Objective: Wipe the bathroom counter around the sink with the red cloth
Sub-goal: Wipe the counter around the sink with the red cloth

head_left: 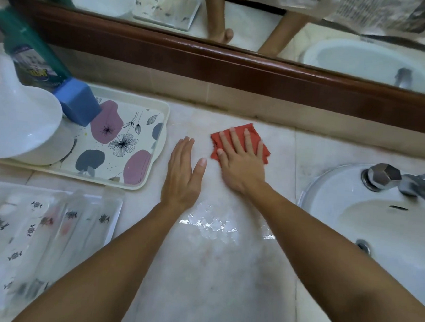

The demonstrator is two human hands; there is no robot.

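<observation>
Right hand [241,162] lies flat, fingers spread, palm pressing the red cloth [240,144] onto the table [214,273]; nothing is gripped. Left hand [184,174] rests open and flat on the bare table at 9 o'clock of the cloth, just beside it, holding nothing. Sink [329,193] lies at 3 o'clock, floral tray [154,157] at 9 o'clock, the backsplash near at 12 o'clock. Open table, with a wet patch [212,225], extends toward 6 o'clock.
</observation>
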